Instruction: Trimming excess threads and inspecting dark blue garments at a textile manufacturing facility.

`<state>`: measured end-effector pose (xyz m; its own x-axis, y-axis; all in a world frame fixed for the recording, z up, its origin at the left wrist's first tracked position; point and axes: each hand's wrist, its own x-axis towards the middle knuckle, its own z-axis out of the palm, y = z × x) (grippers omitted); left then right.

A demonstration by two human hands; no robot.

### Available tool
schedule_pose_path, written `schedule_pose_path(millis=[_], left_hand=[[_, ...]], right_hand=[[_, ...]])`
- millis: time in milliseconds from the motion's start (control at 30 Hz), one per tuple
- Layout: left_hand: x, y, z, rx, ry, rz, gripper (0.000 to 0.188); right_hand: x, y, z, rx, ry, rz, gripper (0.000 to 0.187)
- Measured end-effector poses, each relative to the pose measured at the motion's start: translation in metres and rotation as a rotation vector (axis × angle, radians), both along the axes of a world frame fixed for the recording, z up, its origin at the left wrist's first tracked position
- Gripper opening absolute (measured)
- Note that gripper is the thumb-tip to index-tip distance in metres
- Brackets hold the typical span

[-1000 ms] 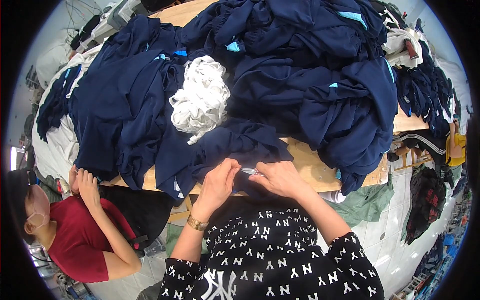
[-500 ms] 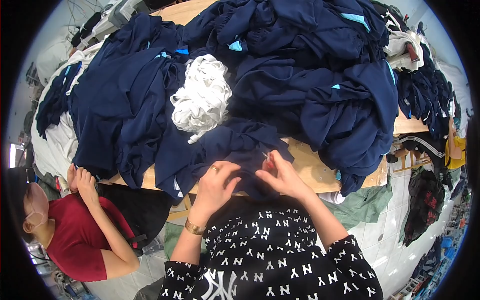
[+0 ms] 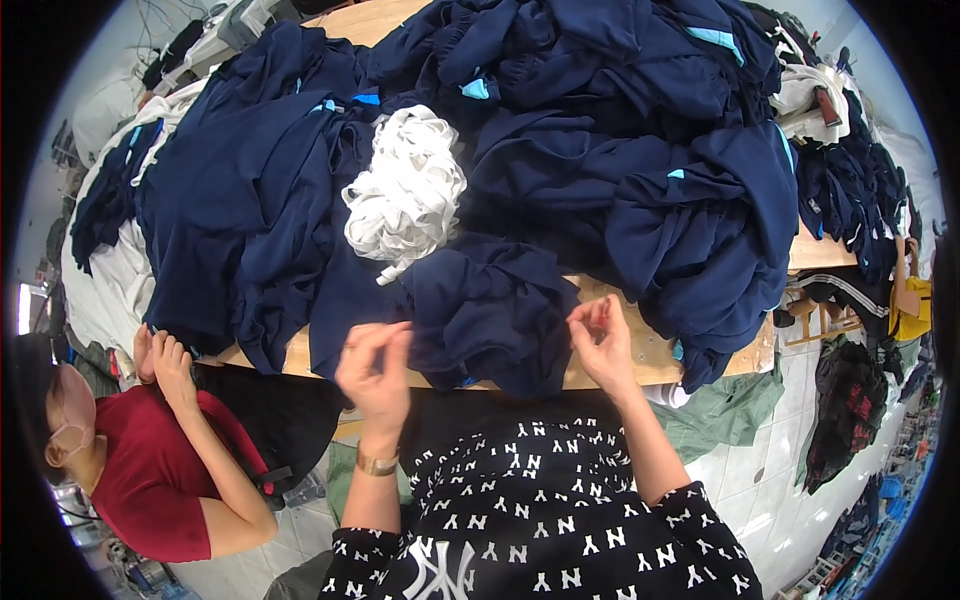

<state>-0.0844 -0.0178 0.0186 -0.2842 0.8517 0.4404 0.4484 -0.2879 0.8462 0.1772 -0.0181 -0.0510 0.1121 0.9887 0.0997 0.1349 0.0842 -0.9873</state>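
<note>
A bunched navy garment [image 3: 490,310] lies at the table's near edge, between my two hands. My left hand [image 3: 375,380] is raised at its left side, its fingers bent and blurred by motion; whether they pinch anything does not show. On the garment's right side my right hand [image 3: 608,350] is closed, fingers curled around small red-handled thread snips, mostly hidden in the grip. Just beyond the garment sits a tangled heap of white tape [image 3: 405,185], its loose end hanging toward me.
Large piles of navy garments [image 3: 700,220] with light blue bits cover much of the wooden table [image 3: 655,350]. At the left, a co-worker in a red shirt [image 3: 155,470] holds both hands near the table edge. Another person in yellow [image 3: 910,308] is at the far right.
My hands have moved apart, the left one to the left and the right one to the right. The navy garment between them now lies more bunched and spread out.
</note>
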Motion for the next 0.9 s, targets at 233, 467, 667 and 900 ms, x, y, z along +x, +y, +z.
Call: schedule_pose_path(millis=[233, 467, 667, 900], left_hand=[[-0.006, -0.040, -0.010, -1.131, -0.024, -0.606, 0.035], [0.057, -0.040, -0.069, -1.358, -0.809, -0.606, 0.041], [0.040, -0.014, -0.032, -0.658, -1.649, -0.775, 0.023], [0.032, -0.002, -0.003, -0.506, -1.936, -0.800, 0.043]], right_hand=[[-0.001, -0.019, -0.001, -0.081, -0.561, -0.018, 0.053], [-0.015, -0.025, 0.006, -0.255, -0.280, 0.060, 0.038], [-0.014, -0.005, 0.075, -0.089, 0.922, 0.053, 0.036], [-0.034, 0.010, 0.058, -0.243, 1.224, 0.097, 0.021]])
